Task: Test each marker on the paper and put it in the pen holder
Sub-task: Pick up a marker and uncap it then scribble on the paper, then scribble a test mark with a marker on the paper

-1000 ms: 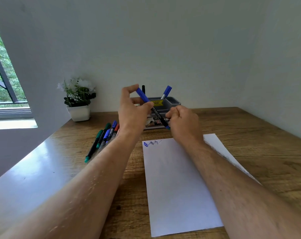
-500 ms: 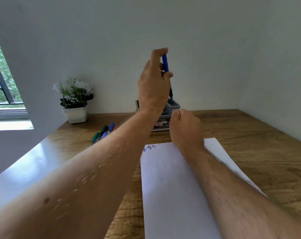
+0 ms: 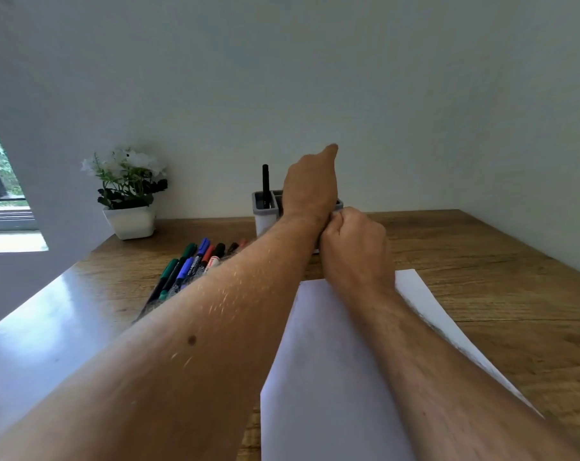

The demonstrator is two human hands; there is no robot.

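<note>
Now our left hand (image 3: 310,188) reaches over the grey pen holder (image 3: 263,214) at the far side of the table (image 3: 481,261), likely to drop a marker in; we cannot tell its grip. Our right hand (image 3: 353,247) is a fist above the paper (image 3: 332,377). Untested markers (image 3: 195,264) wait left.

2 hands – left hand (image 3: 310,188), right hand (image 3: 353,247). 1 paper (image 3: 332,377), 1 pen holder (image 3: 265,216) w/ 1 black marker (image 3: 265,184), approx. 8 loose markers (image 3: 195,264) – partly hidden, 1 potted plant (image 3: 129,194).
</note>
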